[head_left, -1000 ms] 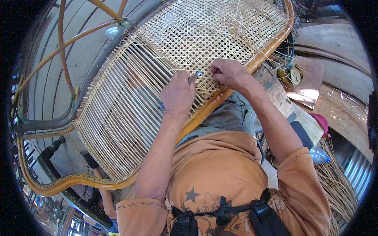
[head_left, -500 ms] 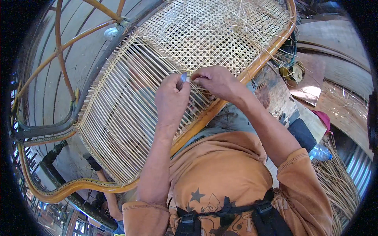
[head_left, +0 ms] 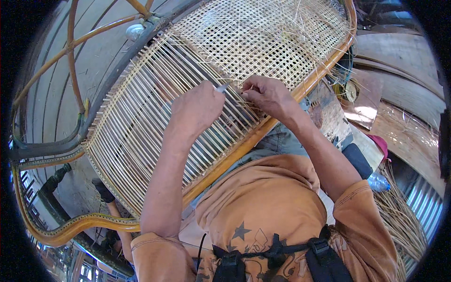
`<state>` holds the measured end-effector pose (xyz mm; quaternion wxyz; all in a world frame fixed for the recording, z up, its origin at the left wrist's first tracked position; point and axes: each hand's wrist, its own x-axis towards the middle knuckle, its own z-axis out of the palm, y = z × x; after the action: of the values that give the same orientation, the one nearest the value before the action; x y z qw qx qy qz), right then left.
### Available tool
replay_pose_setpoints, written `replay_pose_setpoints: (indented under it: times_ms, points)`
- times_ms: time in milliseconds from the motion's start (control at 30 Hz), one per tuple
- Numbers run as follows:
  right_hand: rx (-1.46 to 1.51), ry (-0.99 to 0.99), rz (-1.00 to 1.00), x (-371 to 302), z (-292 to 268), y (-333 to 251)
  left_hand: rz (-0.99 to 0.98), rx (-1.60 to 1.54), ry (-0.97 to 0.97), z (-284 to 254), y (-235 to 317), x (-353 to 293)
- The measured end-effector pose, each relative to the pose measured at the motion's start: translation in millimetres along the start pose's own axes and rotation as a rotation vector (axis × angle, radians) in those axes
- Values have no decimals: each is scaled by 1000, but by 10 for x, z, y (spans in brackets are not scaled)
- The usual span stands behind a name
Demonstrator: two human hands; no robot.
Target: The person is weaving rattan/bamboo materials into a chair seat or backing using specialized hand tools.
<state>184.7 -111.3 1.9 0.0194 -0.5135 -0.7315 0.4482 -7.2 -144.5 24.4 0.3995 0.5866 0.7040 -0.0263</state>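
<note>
A rattan frame (head_left: 253, 141) with a cane panel lies across my lap. Its far part is a finished-looking open mesh (head_left: 263, 37), while on the near left only parallel cane strands (head_left: 136, 122) are stretched. Over the border between the two, my left hand (head_left: 199, 103) is closed around a small knife, whose short pale blade (head_left: 222, 87) points right. Just to the right, my right hand (head_left: 270, 96) is pinched, thumb against fingers, close above the mesh edge. What it grips, perhaps a thin strand end, is too small to make out.
Loose cane ends (head_left: 300, 28) stick up from the mesh. At right are wooden boards (head_left: 399, 89), a plastic bottle (head_left: 378, 182) and a bundle of long cane strips (head_left: 404, 216). Another person's arm (head_left: 124, 239) shows at lower left, beyond the curved frame.
My left hand has moved slightly left and turned, its back now uppermost, and the blade shows more. My right hand has drawn a little right, opening a gap between the hands.
</note>
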Motion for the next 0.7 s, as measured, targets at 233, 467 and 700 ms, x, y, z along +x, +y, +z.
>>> replay_pose_setpoints:
  times_ms: [233,467,700]
  points:
    - [-82,35,-82,8,3,-44,308,251,2,-21,-73,74]
    - [-35,16,182,-55,-71,-42,370,426,21,-20,138,232]
    - [-91,132,84,-92,-6,68,402,488,-6,-155,355,274]
